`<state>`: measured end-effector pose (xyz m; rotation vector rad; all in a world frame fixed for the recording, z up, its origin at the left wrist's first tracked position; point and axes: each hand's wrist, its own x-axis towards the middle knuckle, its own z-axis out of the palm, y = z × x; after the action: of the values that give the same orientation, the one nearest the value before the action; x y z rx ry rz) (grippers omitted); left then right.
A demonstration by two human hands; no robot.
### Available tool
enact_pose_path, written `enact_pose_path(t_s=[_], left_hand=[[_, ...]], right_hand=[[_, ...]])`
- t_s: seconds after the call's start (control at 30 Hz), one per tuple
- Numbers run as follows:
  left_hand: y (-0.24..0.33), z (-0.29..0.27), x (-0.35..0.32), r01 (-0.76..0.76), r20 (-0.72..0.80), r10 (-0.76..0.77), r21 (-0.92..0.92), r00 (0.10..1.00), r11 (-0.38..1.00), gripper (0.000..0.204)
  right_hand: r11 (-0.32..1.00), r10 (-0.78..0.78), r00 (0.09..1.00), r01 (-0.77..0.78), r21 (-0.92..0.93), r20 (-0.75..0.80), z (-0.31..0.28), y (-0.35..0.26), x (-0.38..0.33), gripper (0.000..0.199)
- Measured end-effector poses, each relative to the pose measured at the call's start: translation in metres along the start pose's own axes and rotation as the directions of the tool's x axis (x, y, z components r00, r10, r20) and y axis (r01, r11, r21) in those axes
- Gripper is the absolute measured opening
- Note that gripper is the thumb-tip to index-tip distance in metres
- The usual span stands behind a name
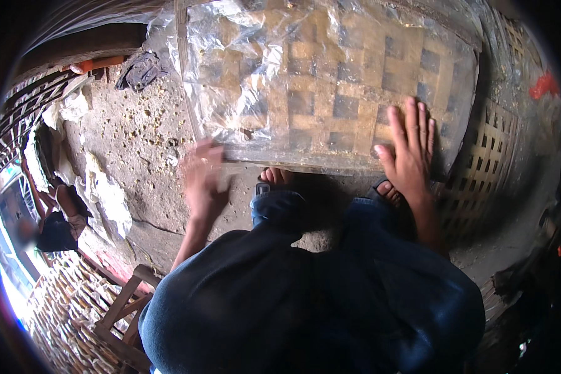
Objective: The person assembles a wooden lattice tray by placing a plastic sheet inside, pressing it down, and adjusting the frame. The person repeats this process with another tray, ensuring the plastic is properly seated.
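Observation:
A woven bamboo tray (363, 92) with a wooden edge lies in front of me, and a clear plastic sheet (227, 93) covers it. The sheet is wrinkled and shiny over the left part and flatter to the right. My right hand (408, 149) rests flat on the sheet near the tray's front right corner, fingers stretched out and holding nothing. At the front left corner, my left hand (204, 181) is smeared by motion. Whether its fingers touch or grip the edge there cannot be made out.
Yellowish crumbs dot the grey floor (140, 134), left of the tray. A dark crumpled cloth (142, 70) and torn white plastic (106, 193) lie there. Another woven bamboo panel (489, 146) stands at the right. A wooden stool (121, 311) is at lower left. Another person's leg (68, 202) shows far left.

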<state>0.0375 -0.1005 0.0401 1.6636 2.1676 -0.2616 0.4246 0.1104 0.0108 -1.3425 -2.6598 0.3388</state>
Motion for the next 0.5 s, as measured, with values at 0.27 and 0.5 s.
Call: enact_pose_path(t_s=[0.27,0.5], left_hand=[[-0.06,-0.015,-0.041,0.147,-0.49,-0.114,0.03,0.864,0.989,0.072],[0.133,-0.021,0.108,-0.551,-0.342,0.505,-0.049,0.793,0.833,0.075]], right_hand=[[0.987,-0.095,0.99,0.107,0.117,-0.106,-0.008,-0.063,0.04,0.075],[0.992,-0.119,0.954,0.127,-0.013,0.277,0.005,-0.084,0.065,0.086]])
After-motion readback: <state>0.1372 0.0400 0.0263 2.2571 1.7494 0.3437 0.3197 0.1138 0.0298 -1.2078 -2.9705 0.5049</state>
